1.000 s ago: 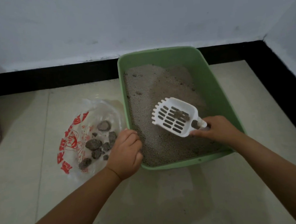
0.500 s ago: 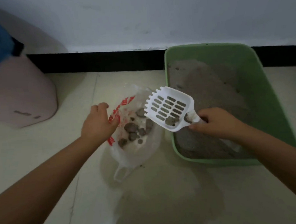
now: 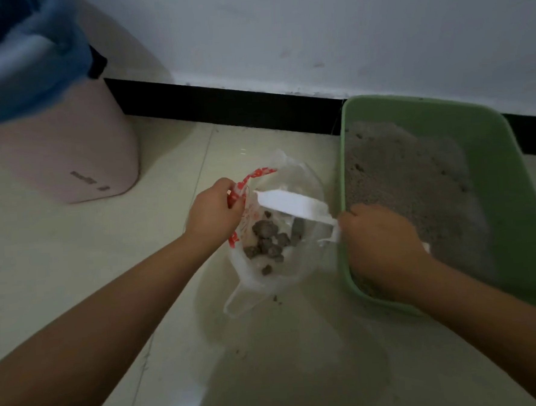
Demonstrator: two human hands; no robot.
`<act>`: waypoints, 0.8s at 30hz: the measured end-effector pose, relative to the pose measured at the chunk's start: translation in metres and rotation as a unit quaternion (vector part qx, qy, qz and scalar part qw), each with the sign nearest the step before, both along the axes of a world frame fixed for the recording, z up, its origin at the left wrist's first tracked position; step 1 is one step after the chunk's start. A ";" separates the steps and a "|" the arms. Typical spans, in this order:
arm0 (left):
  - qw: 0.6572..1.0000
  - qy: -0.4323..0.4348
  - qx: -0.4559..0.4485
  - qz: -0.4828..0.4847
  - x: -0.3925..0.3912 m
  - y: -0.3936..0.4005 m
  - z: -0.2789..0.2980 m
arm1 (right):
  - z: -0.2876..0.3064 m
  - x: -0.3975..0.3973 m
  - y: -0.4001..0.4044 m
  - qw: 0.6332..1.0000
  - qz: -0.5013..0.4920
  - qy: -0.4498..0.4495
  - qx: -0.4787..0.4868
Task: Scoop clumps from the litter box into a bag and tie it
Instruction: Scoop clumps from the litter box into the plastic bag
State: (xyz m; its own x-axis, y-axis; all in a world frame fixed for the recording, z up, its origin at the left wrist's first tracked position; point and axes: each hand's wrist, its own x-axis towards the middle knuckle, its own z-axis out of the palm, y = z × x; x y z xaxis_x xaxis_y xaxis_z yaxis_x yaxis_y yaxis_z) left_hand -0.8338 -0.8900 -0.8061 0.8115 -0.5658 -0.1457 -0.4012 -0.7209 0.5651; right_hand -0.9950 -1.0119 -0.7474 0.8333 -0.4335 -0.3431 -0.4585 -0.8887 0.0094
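A clear plastic bag (image 3: 299, 268) with red print lies on the floor left of the green litter box (image 3: 497, 170). Several grey clumps (image 3: 267, 240) sit inside the bag. My left hand (image 3: 212, 211) pinches the bag's printed left edge and holds it up. My right hand (image 3: 380, 238) grips the handle of the white scoop (image 3: 292, 205), which is tipped on its side over the bag's mouth, a clump dropping beneath it. Grey litter (image 3: 406, 181) fills the box.
A pink bin (image 3: 69, 152) with a blue liner (image 3: 22, 57) stands at the back left. A black skirting board (image 3: 223, 105) runs along the white wall behind. A few crumbs (image 3: 277, 298) lie on the glossy tiled floor by the bag.
The scoop has moved left from over the box to the bag and tipped over. My left hand has taken hold of the bag's edge. My view has swung left.
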 end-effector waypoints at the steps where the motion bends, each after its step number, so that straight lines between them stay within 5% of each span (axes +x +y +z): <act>1: 1.000 -0.017 0.021 -0.014 -0.001 0.000 0.001 | 0.003 -0.006 -0.008 1.000 -0.017 -0.008 0.004; 3: 0.989 -0.130 0.015 -0.072 -0.006 -0.001 0.001 | 0.008 -0.021 -0.030 0.998 -0.053 -0.031 0.023; 5: 0.946 -0.267 -0.071 -0.170 -0.015 -0.008 -0.002 | 0.012 -0.041 -0.056 0.993 -0.080 -0.079 0.041; 7: 0.898 -0.315 -0.150 -0.269 -0.031 -0.021 -0.012 | 0.015 -0.061 -0.081 0.988 -0.109 -0.099 0.042; 11: 0.835 -0.273 -0.190 -0.438 -0.075 -0.055 -0.033 | 0.017 -0.102 -0.128 0.985 -0.157 0.033 -0.063; 16: 0.798 -0.295 -0.206 -0.483 -0.086 -0.079 -0.058 | 0.021 -0.137 -0.174 0.949 -0.054 0.278 -0.140; 24: 0.802 -0.255 -0.237 -0.486 -0.087 -0.083 -0.068 | -0.018 -0.160 -0.195 0.957 -0.045 0.283 0.047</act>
